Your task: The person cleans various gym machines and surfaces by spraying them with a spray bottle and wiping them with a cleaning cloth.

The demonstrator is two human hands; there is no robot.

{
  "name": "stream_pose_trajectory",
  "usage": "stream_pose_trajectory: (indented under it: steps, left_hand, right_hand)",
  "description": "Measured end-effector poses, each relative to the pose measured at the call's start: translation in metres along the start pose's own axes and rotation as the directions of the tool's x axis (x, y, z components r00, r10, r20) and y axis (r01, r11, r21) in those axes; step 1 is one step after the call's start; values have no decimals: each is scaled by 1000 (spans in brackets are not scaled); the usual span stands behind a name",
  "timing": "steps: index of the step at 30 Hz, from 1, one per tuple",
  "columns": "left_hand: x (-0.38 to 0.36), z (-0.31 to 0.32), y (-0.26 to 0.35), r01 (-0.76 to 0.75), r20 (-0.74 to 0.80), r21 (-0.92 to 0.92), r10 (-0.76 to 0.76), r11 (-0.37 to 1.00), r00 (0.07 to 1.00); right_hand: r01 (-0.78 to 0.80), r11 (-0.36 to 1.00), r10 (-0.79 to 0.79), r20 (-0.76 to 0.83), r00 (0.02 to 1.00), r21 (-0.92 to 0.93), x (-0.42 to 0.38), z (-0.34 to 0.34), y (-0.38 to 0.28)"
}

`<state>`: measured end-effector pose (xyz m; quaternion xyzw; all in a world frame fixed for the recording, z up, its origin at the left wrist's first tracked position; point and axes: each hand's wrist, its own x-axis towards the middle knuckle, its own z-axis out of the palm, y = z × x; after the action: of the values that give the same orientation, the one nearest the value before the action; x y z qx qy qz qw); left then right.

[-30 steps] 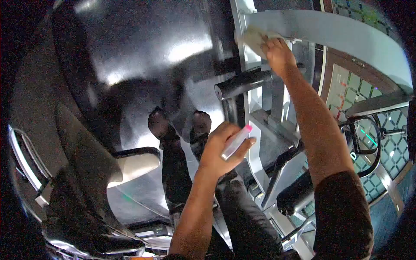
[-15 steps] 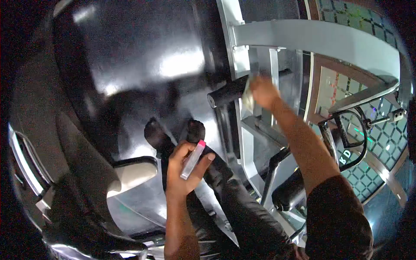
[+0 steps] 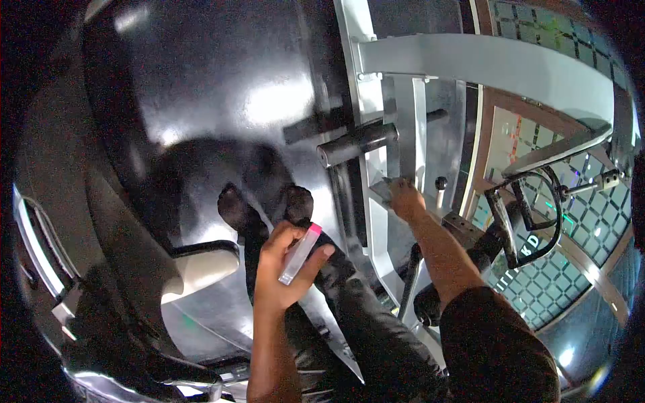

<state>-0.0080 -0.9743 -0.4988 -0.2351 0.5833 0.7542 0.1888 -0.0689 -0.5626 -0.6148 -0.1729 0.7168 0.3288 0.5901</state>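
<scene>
My left hand [image 3: 285, 265] is closed around a slim clear bottle [image 3: 299, 256] with a pink cap, held at a tilt above my legs. My right hand [image 3: 407, 199] reaches forward to the grey metal frame [image 3: 416, 134] of a gym machine. Its fingers are closed on a pale cloth [image 3: 381, 190], which is mostly hidden and lies against the frame. Just beyond that hand is a black padded roller [image 3: 356, 144], apart from my fingers.
A black-and-cream machine part [image 3: 205, 269] stands at the left. On the right are a black looped handle [image 3: 537, 221], a curved grey beam [image 3: 497, 60] and a patterned glass panel [image 3: 537, 282]. My feet [image 3: 295, 203] rest on the shiny dark floor [image 3: 222, 74].
My right hand has moved from the black roller down and toward me, onto the grey frame, with the cloth. My left hand still holds the bottle in nearly the same place.
</scene>
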Motion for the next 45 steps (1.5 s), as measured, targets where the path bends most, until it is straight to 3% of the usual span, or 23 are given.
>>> stream_pose_trajectory:
  steps: [2,3,4,5,7,9,11,13,15,17,20,25,26,27,29,30,31,33,34,36,38,42,45]
  left_hand:
    - [0,-5,-4,-31,8,50,31,998,999]
    - [1,-1,-5,-4,-5,38,4,999,1000]
    - [3,1,-6,26,-19,28,-25,999,1000]
    - [4,3,-5,53,-32,22,-52,998,998]
    - [7,9,-1,56,-12,17,-56,998,998]
    - [8,15,-3,41,35,2,-41,999,999]
    - [12,21,15,-1,47,19,0,1000,999]
    - [14,25,18,-70,55,42,67,997,996]
    - [16,24,19,-41,66,60,37,997,997]
    - [14,28,14,-51,57,54,48,997,997]
    - [10,25,22,-79,71,63,74,995,995]
    - [4,18,36,44,78,17,-45,999,996]
    - [6,15,34,-53,84,93,45,994,995]
    - [6,15,31,-40,75,71,35,997,997]
    - [4,14,26,-3,61,27,1,1000,998]
    - [3,13,26,-5,61,38,3,999,998]
    - [1,13,27,-9,58,47,6,999,998]
    - [4,13,26,-49,61,84,44,995,997]
    - [0,9,25,-67,67,118,60,991,996]
    - [-3,2,24,-65,79,152,54,986,995]
    - [-7,1,25,6,51,77,-10,997,999]
    - [-11,-7,48,-37,19,23,37,999,999]
    - [-5,1,72,-110,-10,-16,110,994,994]
  right_hand:
    - [-4,999,10,-142,990,43,0,-62,3]
    - [-170,923,250,-201,947,346,-21,-116,2]
    - [-36,999,40,-250,967,20,-14,-135,18]
    - [-1,993,-47,-412,910,-115,-24,-154,29]
    - [99,985,-173,-758,629,-142,-18,-134,51]
    - [138,952,22,-510,860,272,-41,-135,33]
    - [280,919,-141,-429,892,279,-58,-104,19]
    - [324,946,-295,-330,897,35,-22,10,22]
    - [202,979,-189,-359,914,1,9,68,15]
    - [130,990,-111,-269,957,52,10,66,5]
    - [34,998,-32,42,999,-43,-11,60,-17]
    - [30,967,90,449,889,-252,-45,30,-53]
    - [-64,923,251,468,847,-381,-7,72,-57]
    - [-201,973,230,391,891,-115,-25,11,-55]
    - [88,996,-74,314,947,-28,-49,-62,-51]
    - [126,987,-133,65,989,104,-39,-46,-51]
    - [193,957,-151,-193,969,216,-20,-15,-45]
    - [236,884,-93,-343,935,404,29,61,-14]
    - [187,843,-79,-229,970,504,53,108,2]
    - [82,952,-53,-106,993,296,19,73,-2]
    - [42,998,-47,137,989,42,-7,21,-22]
    - [185,976,-103,505,857,-116,-60,-41,-36]
    - [301,951,-223,531,818,-64,-97,-102,-37]
